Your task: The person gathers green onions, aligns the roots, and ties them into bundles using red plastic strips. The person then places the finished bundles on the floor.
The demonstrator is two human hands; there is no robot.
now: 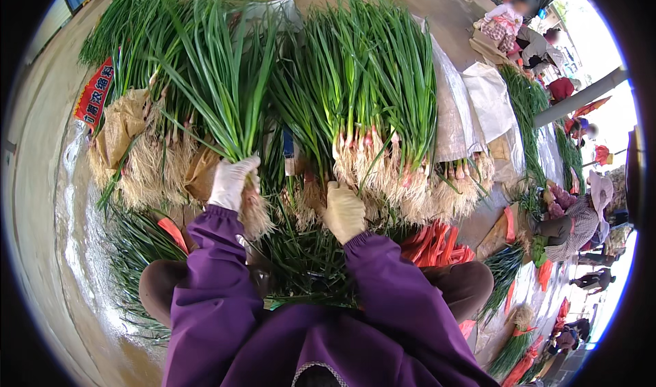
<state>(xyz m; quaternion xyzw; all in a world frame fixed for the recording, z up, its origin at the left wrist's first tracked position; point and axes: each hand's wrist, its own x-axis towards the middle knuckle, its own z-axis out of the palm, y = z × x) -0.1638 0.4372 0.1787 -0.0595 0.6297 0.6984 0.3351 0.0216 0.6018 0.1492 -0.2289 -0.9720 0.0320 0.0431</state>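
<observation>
My left hand (234, 182), in a white glove, is closed around the stems of a bunch of green onions (225, 94), with its pale roots hanging below my fingers. My right hand (344, 210), in a cream glove, is at the roots of darker-leaved green onions in the middle; whether its fingers grip any is hidden. Just beyond it lies a broad row of green onions (379, 79) with pinkish bulbs and long whitish roots. Another heap of rooted green onions (154, 166) lies left of my left hand, with brown wrapping (202, 174) against it.
Red plastic strips (441, 246) lie near my right knee. Loose green leaves (302, 264) lie between my knees. White sheets (451, 100) cover onions at the right. A person in a hat (576, 223) sits farther right, with others beyond. Wet floor (77, 223) runs along the left.
</observation>
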